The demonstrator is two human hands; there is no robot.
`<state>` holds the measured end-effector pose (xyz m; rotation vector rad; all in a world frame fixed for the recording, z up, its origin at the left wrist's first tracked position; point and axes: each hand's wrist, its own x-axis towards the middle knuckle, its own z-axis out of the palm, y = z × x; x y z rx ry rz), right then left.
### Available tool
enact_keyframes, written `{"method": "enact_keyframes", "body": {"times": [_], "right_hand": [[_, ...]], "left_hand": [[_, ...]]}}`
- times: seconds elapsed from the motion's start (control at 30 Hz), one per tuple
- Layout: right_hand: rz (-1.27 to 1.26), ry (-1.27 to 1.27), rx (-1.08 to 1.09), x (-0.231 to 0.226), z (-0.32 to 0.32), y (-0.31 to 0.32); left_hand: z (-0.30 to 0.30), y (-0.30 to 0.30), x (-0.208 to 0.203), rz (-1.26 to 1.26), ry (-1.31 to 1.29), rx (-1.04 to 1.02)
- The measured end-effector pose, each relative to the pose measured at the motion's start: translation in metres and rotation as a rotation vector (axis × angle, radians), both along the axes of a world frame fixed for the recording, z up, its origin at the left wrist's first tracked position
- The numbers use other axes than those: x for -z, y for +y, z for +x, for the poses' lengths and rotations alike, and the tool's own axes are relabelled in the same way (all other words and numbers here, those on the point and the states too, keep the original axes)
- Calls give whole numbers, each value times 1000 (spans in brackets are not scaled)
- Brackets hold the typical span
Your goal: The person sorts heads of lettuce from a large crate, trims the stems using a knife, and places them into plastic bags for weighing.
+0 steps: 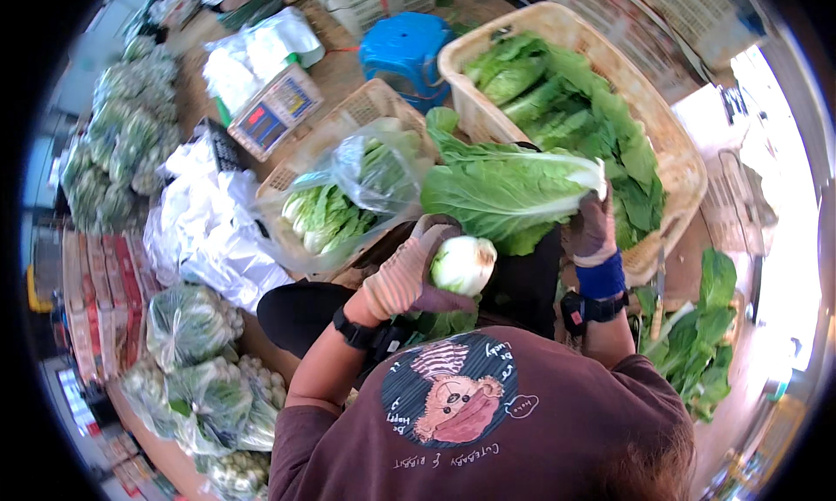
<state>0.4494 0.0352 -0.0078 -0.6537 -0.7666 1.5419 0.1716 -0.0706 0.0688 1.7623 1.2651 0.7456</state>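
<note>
My left hand [416,270], in a striped glove with dark fingers, is closed around a pale napa cabbage [463,267]. Its white cut base faces right, and the rest of the head lies hidden behind my fingers. In my gloved right hand [596,229], the white stem end of a large green cabbage leaf [514,190] is gripped. That leaf stretches left above my lap, past the rim of a big beige crate [675,135] heaped with green leaves [557,105]. Left of my left hand, a clear plastic bag [374,174] holding napa cabbages [320,218] sits in a smaller beige crate [380,96].
A blue stool [405,53] stands between the crates, near a scale [275,111]. White plastic bags [213,227] lie at left, with bagged vegetables [196,388] below. Loose leaves [697,353] and what looks like a knife [658,305] are by my right arm.
</note>
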Motion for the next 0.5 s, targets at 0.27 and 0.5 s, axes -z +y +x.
{"method": "enact_keyframes", "body": {"times": [0.27,0.5], "right_hand": [[494,-452,-507,-100,-94,-18],[556,-146,-977,-100,-175,-14]], "left_hand": [[-56,-39,-78,263,-56,79],[-78,-58,-81,220,-83,125]]}}
